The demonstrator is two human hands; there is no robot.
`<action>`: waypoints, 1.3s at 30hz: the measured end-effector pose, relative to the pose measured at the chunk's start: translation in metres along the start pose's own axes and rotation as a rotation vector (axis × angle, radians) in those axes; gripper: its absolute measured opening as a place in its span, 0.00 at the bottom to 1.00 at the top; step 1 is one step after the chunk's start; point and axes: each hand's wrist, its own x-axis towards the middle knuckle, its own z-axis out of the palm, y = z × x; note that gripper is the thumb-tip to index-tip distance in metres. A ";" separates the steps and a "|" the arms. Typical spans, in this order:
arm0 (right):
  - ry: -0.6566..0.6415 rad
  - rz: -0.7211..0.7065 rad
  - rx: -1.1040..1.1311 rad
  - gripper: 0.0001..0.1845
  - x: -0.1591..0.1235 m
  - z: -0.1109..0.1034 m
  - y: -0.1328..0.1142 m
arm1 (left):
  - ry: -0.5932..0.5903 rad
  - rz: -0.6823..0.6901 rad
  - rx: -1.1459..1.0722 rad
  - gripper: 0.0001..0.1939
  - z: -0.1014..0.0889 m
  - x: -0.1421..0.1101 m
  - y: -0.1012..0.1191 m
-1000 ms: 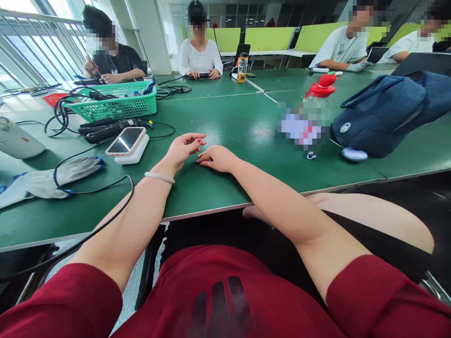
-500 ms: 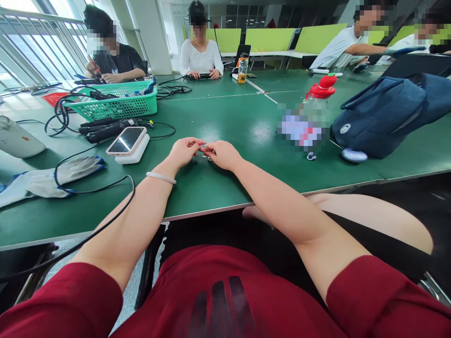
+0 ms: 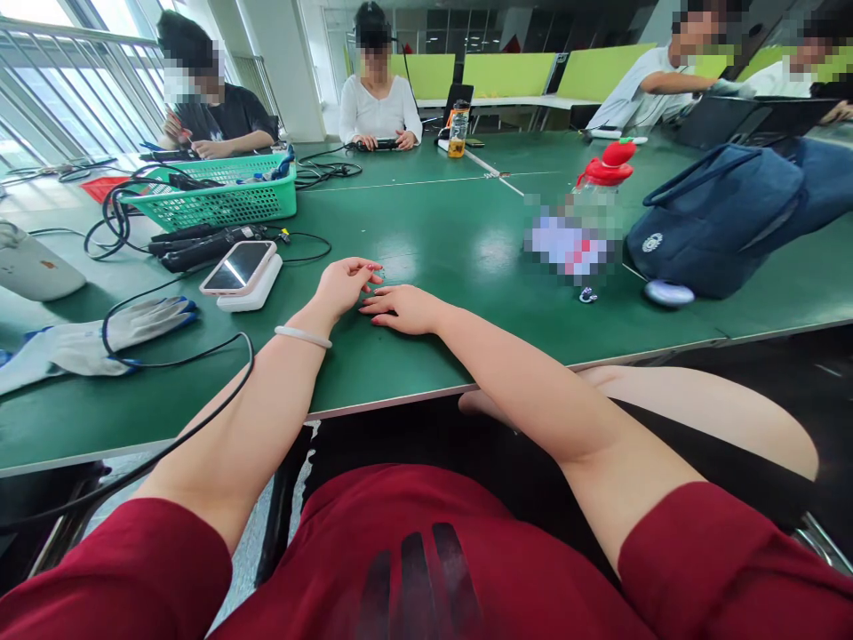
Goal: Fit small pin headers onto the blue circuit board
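Observation:
My left hand [image 3: 342, 286] rests on the green table [image 3: 466, 258] with its fingers bent and the tips close together. A tiny item at the tips is too small to name. A pale bracelet [image 3: 302, 335] sits on that wrist. My right hand [image 3: 401, 308] lies flat on the table just right of it, fingers stretched out toward the left hand and almost touching it. Nothing shows in the right hand.
Left of my hands are a phone [image 3: 238, 267] on a white block [image 3: 257, 289], a black cable [image 3: 200, 356], white gloves [image 3: 86, 342] and a green basket [image 3: 219, 200]. To the right stand a red-lidded bottle [image 3: 603, 173] and a navy bag [image 3: 720, 218]. Several people sit across the table.
Half a second ago both hands pinched a small metal piece between their fingertips. The right hand has since dropped flat on the table, and the left hand has drawn back slightly.

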 end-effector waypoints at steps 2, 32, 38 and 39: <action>0.011 0.026 0.027 0.18 0.000 -0.001 0.001 | 0.001 0.004 0.002 0.09 0.000 -0.001 0.001; 0.318 0.391 0.030 0.09 -0.007 -0.015 0.010 | 0.042 0.021 0.012 0.07 -0.001 0.001 -0.002; 0.387 0.382 0.018 0.10 -0.008 -0.013 0.015 | 0.001 0.000 0.017 0.05 -0.001 -0.002 -0.001; 0.392 0.389 0.015 0.10 -0.008 -0.013 0.015 | -0.011 -0.010 0.027 0.05 -0.001 -0.002 -0.001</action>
